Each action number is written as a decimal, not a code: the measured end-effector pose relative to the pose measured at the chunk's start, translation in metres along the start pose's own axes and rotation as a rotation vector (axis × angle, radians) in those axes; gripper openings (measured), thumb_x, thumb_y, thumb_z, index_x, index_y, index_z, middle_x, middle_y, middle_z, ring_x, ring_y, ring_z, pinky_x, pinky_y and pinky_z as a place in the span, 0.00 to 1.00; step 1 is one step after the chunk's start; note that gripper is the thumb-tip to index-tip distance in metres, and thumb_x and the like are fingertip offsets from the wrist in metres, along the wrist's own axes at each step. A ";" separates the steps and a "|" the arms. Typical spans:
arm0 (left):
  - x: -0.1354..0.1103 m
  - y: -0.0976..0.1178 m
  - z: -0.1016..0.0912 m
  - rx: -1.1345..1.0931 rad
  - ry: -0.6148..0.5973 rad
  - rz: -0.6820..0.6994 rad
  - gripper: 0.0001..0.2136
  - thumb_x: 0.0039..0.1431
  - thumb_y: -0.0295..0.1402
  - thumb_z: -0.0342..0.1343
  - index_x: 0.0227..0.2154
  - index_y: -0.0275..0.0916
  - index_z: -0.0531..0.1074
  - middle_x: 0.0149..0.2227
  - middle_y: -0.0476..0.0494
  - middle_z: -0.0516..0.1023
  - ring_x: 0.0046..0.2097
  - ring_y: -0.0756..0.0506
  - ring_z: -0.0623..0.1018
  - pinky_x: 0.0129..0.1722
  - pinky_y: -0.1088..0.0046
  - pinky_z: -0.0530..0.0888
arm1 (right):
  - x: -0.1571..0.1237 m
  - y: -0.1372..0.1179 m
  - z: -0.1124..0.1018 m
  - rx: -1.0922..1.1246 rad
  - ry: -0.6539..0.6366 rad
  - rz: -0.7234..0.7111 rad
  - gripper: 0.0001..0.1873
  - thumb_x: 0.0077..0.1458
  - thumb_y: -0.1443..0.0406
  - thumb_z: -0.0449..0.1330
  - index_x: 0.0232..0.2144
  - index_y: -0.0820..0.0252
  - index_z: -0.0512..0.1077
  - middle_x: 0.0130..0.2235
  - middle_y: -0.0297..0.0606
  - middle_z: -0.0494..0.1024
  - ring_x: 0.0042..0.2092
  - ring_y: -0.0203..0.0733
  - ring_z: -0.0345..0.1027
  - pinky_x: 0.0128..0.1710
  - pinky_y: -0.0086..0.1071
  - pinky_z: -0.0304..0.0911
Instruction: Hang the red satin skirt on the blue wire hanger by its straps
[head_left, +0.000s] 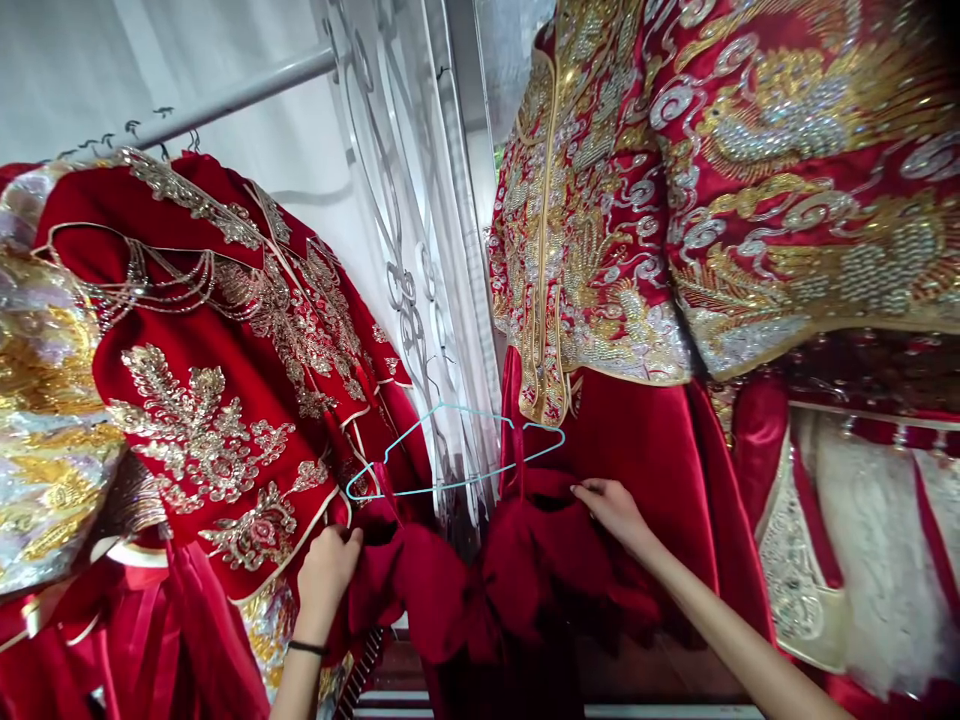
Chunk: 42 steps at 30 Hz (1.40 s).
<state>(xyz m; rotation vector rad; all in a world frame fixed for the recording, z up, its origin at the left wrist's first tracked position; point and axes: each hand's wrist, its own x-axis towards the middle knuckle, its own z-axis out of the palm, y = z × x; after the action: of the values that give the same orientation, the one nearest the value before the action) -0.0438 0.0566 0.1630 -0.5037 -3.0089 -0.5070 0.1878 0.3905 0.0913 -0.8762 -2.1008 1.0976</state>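
Observation:
A dark red dress (442,590) hangs by thin straps from a light blue wire hanger (420,492) in the middle of the head view. My left hand (328,572), with a black band at its wrist, is closed on the dress's left edge. On the other side, my right hand (611,508) pinches the top edge of the dress near its right strap. The hanger tilts, its right end higher. Lower parts of the dress fall into shadow.
At left, red embroidered jackets (225,390) hang from a white rail (247,90). Gold-and-silver embroidered jackets (592,220) hang at right above red satin skirts (645,450). Between them stands a white scrollwork metal frame (397,230). A white lace garment (862,540) shows at lower right.

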 end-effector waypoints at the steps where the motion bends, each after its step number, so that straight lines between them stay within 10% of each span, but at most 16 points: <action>1: 0.000 0.005 -0.005 0.033 0.001 0.000 0.19 0.53 0.41 0.41 0.35 0.35 0.72 0.39 0.27 0.77 0.43 0.33 0.76 0.36 0.61 0.70 | 0.004 -0.003 -0.002 -0.036 0.042 0.001 0.13 0.47 0.58 0.51 0.19 0.58 0.68 0.19 0.38 0.73 0.26 0.44 0.68 0.25 0.32 0.57; 11: 0.040 0.032 -0.043 0.153 -0.017 0.039 0.16 0.48 0.41 0.46 0.30 0.35 0.73 0.41 0.26 0.76 0.43 0.31 0.75 0.37 0.59 0.70 | 0.047 -0.032 -0.010 -0.271 0.087 -0.073 0.12 0.48 0.65 0.53 0.24 0.60 0.75 0.31 0.44 0.79 0.35 0.47 0.72 0.30 0.31 0.59; 21: 0.085 -0.001 -0.055 0.087 -0.023 0.074 0.14 0.46 0.43 0.47 0.20 0.38 0.71 0.26 0.34 0.77 0.35 0.36 0.77 0.31 0.64 0.70 | 0.064 -0.043 -0.034 -0.346 0.120 -0.083 0.11 0.45 0.67 0.54 0.15 0.60 0.70 0.22 0.42 0.75 0.28 0.44 0.68 0.26 0.31 0.54; 42: 0.080 0.051 -0.065 0.054 0.083 0.137 0.17 0.50 0.44 0.42 0.24 0.38 0.71 0.36 0.33 0.77 0.40 0.35 0.76 0.34 0.63 0.69 | 0.088 -0.085 -0.032 -0.430 0.065 -0.304 0.16 0.46 0.62 0.53 0.11 0.58 0.61 0.17 0.34 0.64 0.22 0.36 0.58 0.23 0.30 0.46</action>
<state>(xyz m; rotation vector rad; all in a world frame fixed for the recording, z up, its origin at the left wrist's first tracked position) -0.1036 0.1061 0.2480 -0.6621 -2.8755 -0.4246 0.1363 0.4362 0.1974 -0.7329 -2.3586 0.4629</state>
